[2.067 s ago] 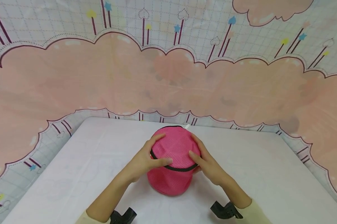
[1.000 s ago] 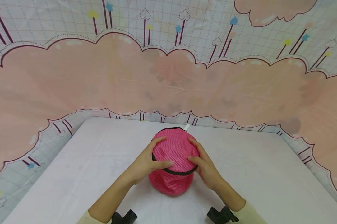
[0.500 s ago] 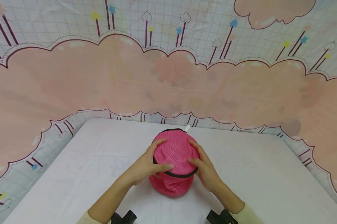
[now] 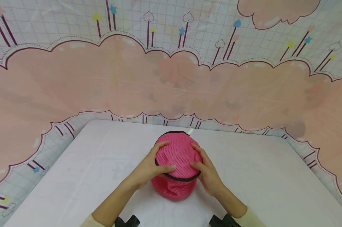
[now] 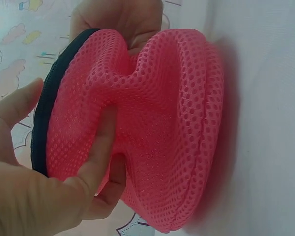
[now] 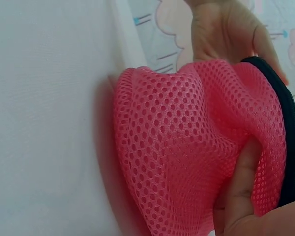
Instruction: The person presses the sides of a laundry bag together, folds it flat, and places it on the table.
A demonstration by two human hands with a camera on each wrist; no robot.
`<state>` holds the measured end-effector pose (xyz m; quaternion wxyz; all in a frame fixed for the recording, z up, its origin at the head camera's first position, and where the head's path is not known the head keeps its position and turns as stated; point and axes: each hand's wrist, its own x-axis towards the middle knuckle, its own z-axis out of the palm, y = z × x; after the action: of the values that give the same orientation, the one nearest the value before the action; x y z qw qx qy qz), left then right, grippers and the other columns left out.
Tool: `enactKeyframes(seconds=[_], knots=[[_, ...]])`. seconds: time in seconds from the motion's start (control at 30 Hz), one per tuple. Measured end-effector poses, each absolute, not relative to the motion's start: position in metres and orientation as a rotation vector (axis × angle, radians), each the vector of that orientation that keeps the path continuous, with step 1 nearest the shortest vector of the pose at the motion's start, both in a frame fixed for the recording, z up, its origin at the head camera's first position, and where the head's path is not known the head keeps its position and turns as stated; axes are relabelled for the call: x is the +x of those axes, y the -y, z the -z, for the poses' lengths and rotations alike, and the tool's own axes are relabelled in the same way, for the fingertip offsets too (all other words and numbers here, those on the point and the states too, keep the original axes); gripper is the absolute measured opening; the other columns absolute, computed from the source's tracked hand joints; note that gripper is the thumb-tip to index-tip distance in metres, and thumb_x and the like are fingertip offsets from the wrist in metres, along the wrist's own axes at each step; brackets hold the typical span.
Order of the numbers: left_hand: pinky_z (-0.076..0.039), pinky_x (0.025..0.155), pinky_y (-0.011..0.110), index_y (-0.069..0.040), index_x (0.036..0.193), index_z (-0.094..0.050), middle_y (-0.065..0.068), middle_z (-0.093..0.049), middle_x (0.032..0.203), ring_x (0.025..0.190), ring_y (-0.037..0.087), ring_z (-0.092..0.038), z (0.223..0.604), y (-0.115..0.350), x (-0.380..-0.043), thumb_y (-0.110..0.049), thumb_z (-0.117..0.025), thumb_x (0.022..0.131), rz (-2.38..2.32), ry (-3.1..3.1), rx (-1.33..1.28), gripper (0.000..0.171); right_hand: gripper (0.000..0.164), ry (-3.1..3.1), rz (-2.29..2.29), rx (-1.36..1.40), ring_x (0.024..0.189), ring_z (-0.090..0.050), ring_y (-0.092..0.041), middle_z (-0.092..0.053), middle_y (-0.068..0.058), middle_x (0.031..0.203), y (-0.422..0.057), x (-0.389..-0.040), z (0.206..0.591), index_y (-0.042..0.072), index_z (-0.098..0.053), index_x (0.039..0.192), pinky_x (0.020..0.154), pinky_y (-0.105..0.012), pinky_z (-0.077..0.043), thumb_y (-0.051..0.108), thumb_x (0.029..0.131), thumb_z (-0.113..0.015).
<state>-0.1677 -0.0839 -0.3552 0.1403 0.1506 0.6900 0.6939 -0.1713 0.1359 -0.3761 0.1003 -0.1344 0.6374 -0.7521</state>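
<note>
A pink mesh laundry bag (image 4: 176, 154) with a black edge band stands on the white table, its round top facing up. On its left side my left hand (image 4: 149, 165) grips it, thumb and index finger over the top near the band. Opposite, my right hand (image 4: 208, 170) holds the right side, thumb on the top and fingers around the wall. In the left wrist view, fingers press folds into the mesh wall (image 5: 152, 113) below the black band (image 5: 51, 98). The right wrist view shows the other side of the bag (image 6: 172, 132) dented by my right fingers (image 6: 243, 179).
The white table (image 4: 103, 151) spreads around the bag on all sides. Behind it hangs a printed cloth (image 4: 171, 85) with clouds and candles. A small white tab (image 4: 190, 131) shows at the bag's back edge. Black wrist mounts (image 4: 127, 221) sit at both forearms.
Both hands have lowered slightly with the bag's top, and the lower wall looks more creased. My right hand has shifted a little left and in around the side. The last half second shows hardly any movement.
</note>
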Motion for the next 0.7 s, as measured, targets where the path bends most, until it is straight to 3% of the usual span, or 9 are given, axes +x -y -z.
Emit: enactKeyframes(seconds=[0.7], knots=[[-0.055,0.076,0.042,-0.02,0.145,-0.032,0.025,-0.036,0.135,0.097,0.029,-0.063,0.3626,0.0779,-0.1723,-0.009,-0.072,0.085,-2.067,-1.855,0.443,0.074,0.062,-1.8,2.3,-0.378,0.13,-0.032,-0.032,-0.019,-0.009,0.152,-0.139,-0.1767,0.3813,0.013,-0.028,0.148,0.094,-0.031,-0.046,-0.004,0.09,-0.039]])
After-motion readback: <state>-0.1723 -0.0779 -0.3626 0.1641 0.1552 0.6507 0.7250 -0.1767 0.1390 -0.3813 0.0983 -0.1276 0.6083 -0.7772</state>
